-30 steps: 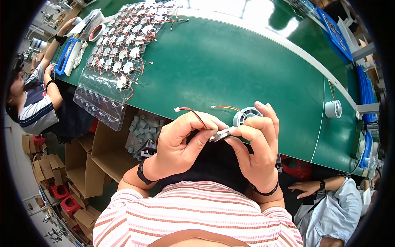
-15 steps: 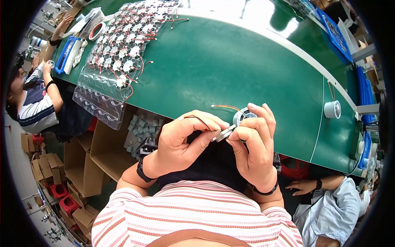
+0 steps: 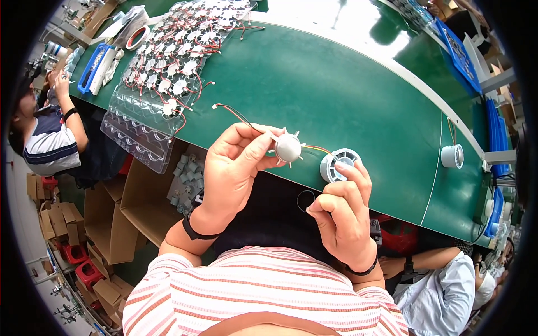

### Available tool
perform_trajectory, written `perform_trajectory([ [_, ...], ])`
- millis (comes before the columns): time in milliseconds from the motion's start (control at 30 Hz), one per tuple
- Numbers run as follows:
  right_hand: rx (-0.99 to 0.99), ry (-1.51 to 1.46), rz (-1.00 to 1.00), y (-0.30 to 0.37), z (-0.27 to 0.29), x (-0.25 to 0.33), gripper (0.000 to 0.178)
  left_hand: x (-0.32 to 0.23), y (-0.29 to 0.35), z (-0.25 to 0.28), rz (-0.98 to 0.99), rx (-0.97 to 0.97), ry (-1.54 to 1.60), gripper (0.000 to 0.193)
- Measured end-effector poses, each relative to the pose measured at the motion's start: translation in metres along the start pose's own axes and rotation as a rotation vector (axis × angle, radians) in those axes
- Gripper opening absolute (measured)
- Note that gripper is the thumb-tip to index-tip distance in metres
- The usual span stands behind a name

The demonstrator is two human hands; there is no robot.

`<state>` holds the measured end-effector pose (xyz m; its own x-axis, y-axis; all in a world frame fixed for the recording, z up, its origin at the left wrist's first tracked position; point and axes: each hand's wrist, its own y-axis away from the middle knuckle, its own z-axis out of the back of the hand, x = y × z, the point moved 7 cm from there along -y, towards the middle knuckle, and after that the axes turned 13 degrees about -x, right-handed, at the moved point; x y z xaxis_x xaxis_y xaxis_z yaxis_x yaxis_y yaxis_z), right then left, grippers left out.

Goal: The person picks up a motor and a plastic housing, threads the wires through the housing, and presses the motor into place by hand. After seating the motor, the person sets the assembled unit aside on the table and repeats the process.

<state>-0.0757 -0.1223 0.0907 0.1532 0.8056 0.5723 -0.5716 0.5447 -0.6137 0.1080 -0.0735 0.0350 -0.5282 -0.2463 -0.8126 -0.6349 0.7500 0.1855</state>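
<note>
My left hand (image 3: 232, 168) is closed on a grey domed round part (image 3: 288, 148) with short prongs around its rim. A dark and red wire pair with a small white connector (image 3: 215, 106) trails from it over the green table. Lower right, my right hand (image 3: 344, 215) pinches a thin dark ring (image 3: 306, 200) between thumb and forefinger. Its other fingers reach onto a pale grey-blue round housing (image 3: 332, 173) with a ribbed opening. I cannot tell whether the table also bears the housing. A yellow-red wire (image 3: 317, 148) runs from the housing toward the domed part.
Clear plastic trays (image 3: 137, 131) hold rows of white, wired parts at the table's left. A similar housing (image 3: 451, 156) stands at the right. Under the table edge, an open carton (image 3: 148, 201) holds pale cylinders. A person sits at the left, another at lower right.
My hands have drawn apart. The domed part has moved up and turned its round face into view. The thin ring now shows in my right hand, and the housing sits slightly lower.
</note>
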Motion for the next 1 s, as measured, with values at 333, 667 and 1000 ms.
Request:
perform_trajectory([
  [333,0.191,-0.046,0.041,0.002,0.012,0.01,0.027,-0.008,-0.008,0.002,-0.111,-0.014,-0.063,0.01],
  [667,0.004,-0.035,0.049,0.001,0.019,0.0,0.035,-0.001,-0.001,-0.009,-0.1,0.03,-0.101,0.009],
  [1000,0.022,0.001,-0.208,0.006,-0.005,-0.039,0.06,0.0,0.0,-0.008,-0.1,0.041,-0.095,0.009],
])
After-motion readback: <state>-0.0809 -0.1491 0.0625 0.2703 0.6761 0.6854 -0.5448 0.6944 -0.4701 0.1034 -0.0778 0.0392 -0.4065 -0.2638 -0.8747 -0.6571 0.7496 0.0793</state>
